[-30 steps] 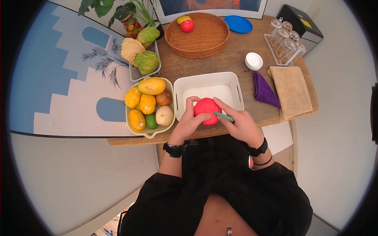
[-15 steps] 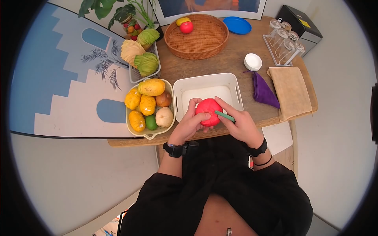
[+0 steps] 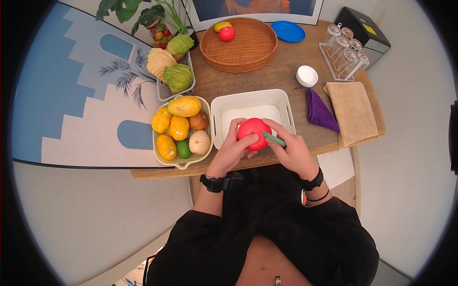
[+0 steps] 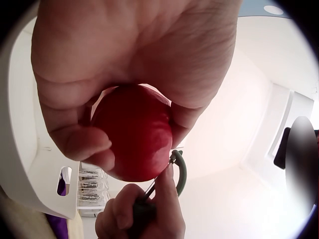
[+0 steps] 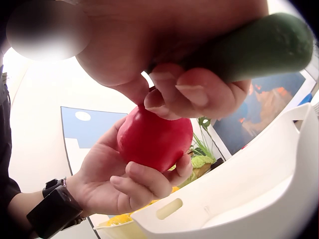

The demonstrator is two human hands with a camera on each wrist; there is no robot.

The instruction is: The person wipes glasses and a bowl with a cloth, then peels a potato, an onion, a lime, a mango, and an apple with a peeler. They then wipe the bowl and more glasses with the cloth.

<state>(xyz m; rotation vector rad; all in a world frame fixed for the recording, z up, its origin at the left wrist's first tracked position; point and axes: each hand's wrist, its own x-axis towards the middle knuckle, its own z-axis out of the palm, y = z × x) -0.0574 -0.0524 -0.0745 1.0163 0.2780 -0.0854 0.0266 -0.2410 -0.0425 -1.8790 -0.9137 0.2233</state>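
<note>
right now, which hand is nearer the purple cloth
Right: the right hand is left and in front of the purple cloth; the left hand is farther left, holding the red fruit.

We've got wicker tray [image 3: 238,56] at back of tbl [image 3: 286,59] w/ yel fruit [image 3: 222,25] + small red fruit [image 3: 226,33] in it; blue plate [image 3: 288,32] next to it. R side: white bowl [image 3: 307,76], purple cloth [image 3: 322,111] beside tan cloth [image 3: 352,113], glasses [image 3: 341,44] on rack, blk box [image 3: 359,25] behind. L side we see cream basket [image 3: 181,164] w/ mixed fruit [image 3: 179,127], grey basket [image 3: 165,94] w/ cabbages [image 3: 178,78], plant [image 3: 125,10], mural panel [image 3: 86,133].
</note>
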